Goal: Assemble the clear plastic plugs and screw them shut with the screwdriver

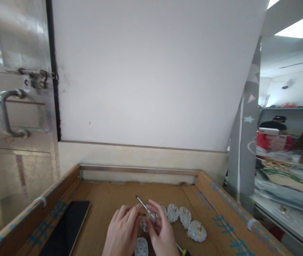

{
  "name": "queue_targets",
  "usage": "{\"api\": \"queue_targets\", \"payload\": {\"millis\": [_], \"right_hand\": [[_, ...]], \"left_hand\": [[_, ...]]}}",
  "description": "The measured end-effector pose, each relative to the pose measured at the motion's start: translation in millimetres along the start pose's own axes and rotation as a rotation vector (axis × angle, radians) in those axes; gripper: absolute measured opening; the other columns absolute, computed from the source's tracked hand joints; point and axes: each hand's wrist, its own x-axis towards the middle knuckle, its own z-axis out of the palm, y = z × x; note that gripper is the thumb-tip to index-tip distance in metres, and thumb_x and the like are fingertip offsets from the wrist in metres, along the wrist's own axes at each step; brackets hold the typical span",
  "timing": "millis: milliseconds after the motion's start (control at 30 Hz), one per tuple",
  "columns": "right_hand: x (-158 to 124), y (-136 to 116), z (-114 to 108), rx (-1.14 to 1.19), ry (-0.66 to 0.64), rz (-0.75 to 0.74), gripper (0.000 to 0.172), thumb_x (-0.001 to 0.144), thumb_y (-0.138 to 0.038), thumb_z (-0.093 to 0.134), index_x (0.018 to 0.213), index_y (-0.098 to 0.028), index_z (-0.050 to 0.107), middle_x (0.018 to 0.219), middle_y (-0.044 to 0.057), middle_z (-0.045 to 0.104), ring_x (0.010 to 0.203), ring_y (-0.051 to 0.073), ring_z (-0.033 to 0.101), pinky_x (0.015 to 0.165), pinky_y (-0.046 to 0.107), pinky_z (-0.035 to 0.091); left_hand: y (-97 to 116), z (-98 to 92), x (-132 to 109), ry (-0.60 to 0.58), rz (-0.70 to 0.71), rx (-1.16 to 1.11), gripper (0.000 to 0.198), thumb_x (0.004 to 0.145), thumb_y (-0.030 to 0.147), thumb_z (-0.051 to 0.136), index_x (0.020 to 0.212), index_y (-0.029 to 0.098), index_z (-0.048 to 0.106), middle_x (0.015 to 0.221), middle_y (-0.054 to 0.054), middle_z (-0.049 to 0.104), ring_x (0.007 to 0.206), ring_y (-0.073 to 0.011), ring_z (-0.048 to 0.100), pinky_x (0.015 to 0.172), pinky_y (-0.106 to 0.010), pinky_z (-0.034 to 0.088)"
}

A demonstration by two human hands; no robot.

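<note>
My left hand (123,227) is closed, its fingertips pinched near a small brownish piece (142,214). My right hand (160,227) has its fingers curled around a small clear plastic part (151,216). A thin metal shaft (141,201) slants up and left from between the hands. Below them lies a round whitish plastic piece (141,246) with holes. To the right, several clear plastic parts (185,216) with brass-coloured bits sit in a curved row. A yellow and black handle end (185,252) shows at the bottom edge, by my right wrist.
A cardboard-lined tray with raised sides (221,213) surrounds the work. A dark phone (67,227) lies at its left. Behind stands a white wall; a metal door (15,117) is at left. Far right, a person (274,124) is near boxes and a cluttered table (282,199).
</note>
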Motion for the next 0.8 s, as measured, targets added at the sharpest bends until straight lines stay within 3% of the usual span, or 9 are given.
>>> {"api": "queue_targets", "payload": {"millis": [267, 500, 600, 700, 800], "right_hand": [[-1.9, -8.6, 0.6, -0.197, 0.004, -0.012, 0.042, 0.078, -0.037, 0.05, 0.116, -0.02, 0.049, 0.113, 0.011, 0.058, 0.102, 0.026, 0.056, 0.089, 0.041, 0.044], [-0.8, -7.0, 1.8, 0.005, -0.008, -0.021, 0.043, 0.078, -0.046, 0.055, 0.111, -0.02, 0.05, 0.11, 0.012, 0.06, 0.102, 0.024, 0.057, 0.088, 0.037, 0.046], [1.6, -8.0, 2.0, 0.11, 0.025, 0.009, 0.046, 0.071, -0.047, 0.063, 0.107, -0.019, 0.053, 0.105, 0.012, 0.063, 0.094, 0.024, 0.061, 0.078, 0.033, 0.05], [3.7, -6.1, 1.8, 0.186, 0.076, 0.08, 0.052, 0.067, -0.047, 0.068, 0.108, -0.02, 0.052, 0.102, 0.012, 0.063, 0.077, 0.022, 0.064, 0.058, 0.029, 0.051], [4.5, -3.6, 3.1, 0.223, 0.125, 0.111, 0.054, 0.065, -0.047, 0.07, 0.108, -0.019, 0.052, 0.1, 0.01, 0.063, 0.064, 0.018, 0.063, 0.05, 0.027, 0.049]], "left_hand": [[5.0, 2.1, -1.7, -0.048, -0.017, 0.057, 0.03, 0.079, 0.007, 0.046, 0.102, 0.024, 0.055, 0.084, 0.0, 0.068, 0.074, -0.019, 0.06, 0.066, -0.029, 0.044], [9.4, -1.4, -1.2, -0.008, 0.057, 0.059, 0.036, 0.081, 0.007, 0.045, 0.111, 0.025, 0.053, 0.082, 0.001, 0.068, 0.075, -0.0179, 0.061, 0.064, -0.028, 0.046], [5.5, -1.3, -1.7, -0.008, 0.053, -0.018, 0.037, 0.083, 0.01, 0.044, 0.116, 0.025, 0.052, 0.089, -0.001, 0.068, 0.081, -0.0176, 0.061, 0.069, -0.028, 0.048], [-4.3, -4.5, -0.1, 0.005, -0.075, -0.114, 0.04, 0.082, 0.01, 0.043, 0.118, 0.024, 0.051, 0.105, -0.004, 0.066, 0.094, -0.0189, 0.059, 0.079, -0.031, 0.048], [-13.1, -11.9, 2.1, -0.092, -0.19, -0.176, 0.038, 0.072, 0.008, 0.047, 0.104, 0.024, 0.06, 0.098, -0.003, 0.066, 0.092, -0.0211, 0.058, 0.081, -0.035, 0.046]]}}
